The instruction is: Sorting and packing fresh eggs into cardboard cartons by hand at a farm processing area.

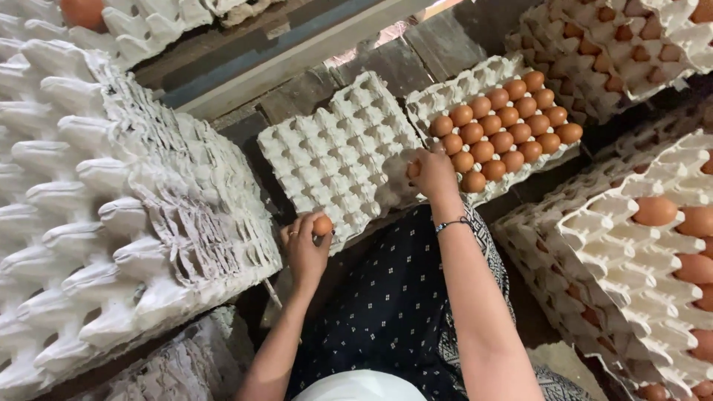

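My left hand [305,247] grips a brown egg [322,225] at the near edge of an empty grey pulp egg tray [338,152]. My right hand [433,174] holds another brown egg [413,170] at the near left corner of a second tray [453,93], which carries several rows of brown eggs [505,130]. The two trays lie side by side on dark wooden boards. A thin bracelet circles my right wrist.
A tall stack of empty pulp trays [104,215] fills the left. Stacks of trays with eggs stand at the right [653,245] and upper right [631,44]. A wooden beam [297,44] runs across the back. My dotted dark clothing [394,297] is below.
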